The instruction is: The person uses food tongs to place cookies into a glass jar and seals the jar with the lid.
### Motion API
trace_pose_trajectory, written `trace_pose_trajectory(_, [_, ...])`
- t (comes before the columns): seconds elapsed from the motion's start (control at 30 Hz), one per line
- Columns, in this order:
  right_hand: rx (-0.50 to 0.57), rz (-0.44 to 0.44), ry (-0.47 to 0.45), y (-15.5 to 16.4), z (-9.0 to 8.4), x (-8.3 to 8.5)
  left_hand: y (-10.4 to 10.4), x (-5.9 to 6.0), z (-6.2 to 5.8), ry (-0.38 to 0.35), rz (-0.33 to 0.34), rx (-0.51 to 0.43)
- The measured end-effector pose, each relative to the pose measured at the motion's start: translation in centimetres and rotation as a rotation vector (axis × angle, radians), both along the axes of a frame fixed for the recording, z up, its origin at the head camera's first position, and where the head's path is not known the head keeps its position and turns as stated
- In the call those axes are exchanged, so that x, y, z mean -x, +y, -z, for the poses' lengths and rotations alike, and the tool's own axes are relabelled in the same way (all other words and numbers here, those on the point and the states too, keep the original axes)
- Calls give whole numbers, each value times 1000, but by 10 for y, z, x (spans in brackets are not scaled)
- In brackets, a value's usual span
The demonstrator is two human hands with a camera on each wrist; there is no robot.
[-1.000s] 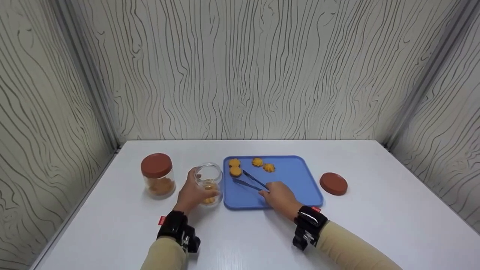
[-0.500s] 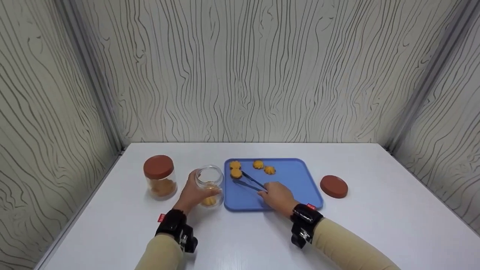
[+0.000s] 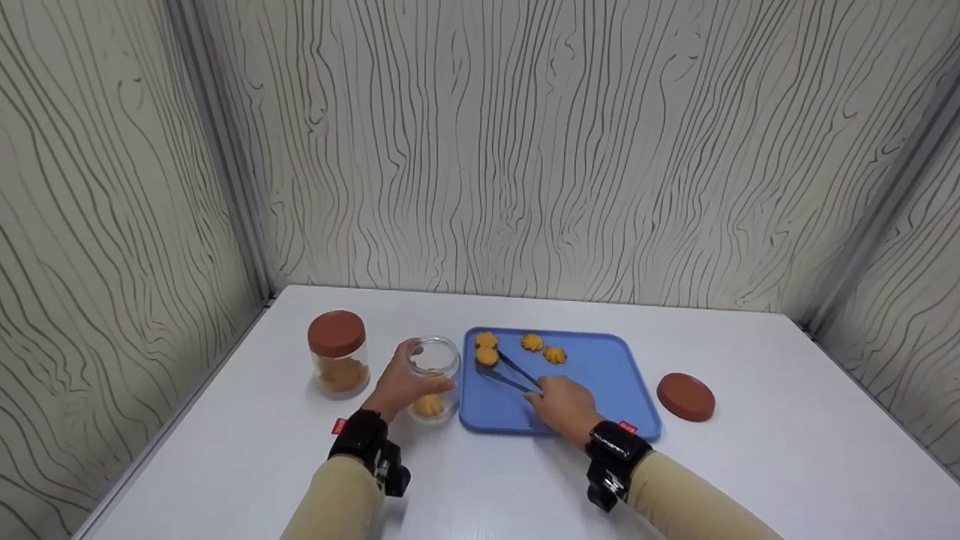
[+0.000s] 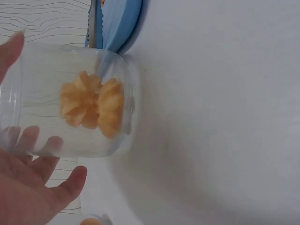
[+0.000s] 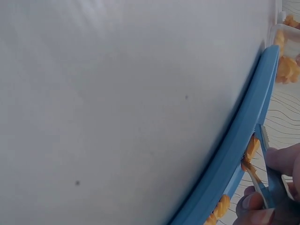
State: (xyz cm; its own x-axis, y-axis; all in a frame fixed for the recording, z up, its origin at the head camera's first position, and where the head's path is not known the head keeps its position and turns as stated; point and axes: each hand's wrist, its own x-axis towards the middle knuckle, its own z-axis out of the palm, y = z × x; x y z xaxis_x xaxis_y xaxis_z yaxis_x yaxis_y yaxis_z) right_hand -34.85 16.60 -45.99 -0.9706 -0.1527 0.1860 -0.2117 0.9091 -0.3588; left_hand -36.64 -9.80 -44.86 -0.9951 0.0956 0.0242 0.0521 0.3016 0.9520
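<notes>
My left hand (image 3: 406, 386) holds a clear, lidless jar (image 3: 447, 364) standing upright just left of the blue tray (image 3: 600, 390). Inside, piped-style golden cookies (image 4: 79, 101) lie at the bottom, as the left wrist view shows. My right hand (image 3: 568, 409) grips dark tongs (image 3: 520, 370) over the tray. The tong arms are spread, with their tips on either side of the nearer left cookie (image 3: 487, 357); whether they touch it I cannot tell. Another cookie (image 3: 486, 340) lies right behind it. Two more cookies (image 3: 532, 343) sit at the tray's back middle.
A second jar (image 3: 340, 367) with a red-brown lid and cookies inside stands on the left. A loose red-brown lid (image 3: 686, 397) lies right of the tray on the white table (image 3: 480, 487). Patterned walls (image 3: 480, 150) rise behind and at both sides.
The head view has turned slightly, so everything appears shifted a little right and down. Both hands, the jar, the tongs and the tray cookies keep nearly the same places relative to each other.
</notes>
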Motion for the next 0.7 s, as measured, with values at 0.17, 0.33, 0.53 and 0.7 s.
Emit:
trace_pose_trajectory(0.17, [-39,-3,15,-2,4,1,2,-1,4,3,-26,13])
trace_pose_trajectory(0.33, [-54,-15,65,0,5,1,7,-2,5,14,-37,-12])
trace_pose_trajectory(0.53, [-16,-33,37,2,8,2,9,0,9,26,-64,-48])
trace_pose_trajectory(0.7, [25,-53,56,7,10,4,7,0,13,28,-87,-67])
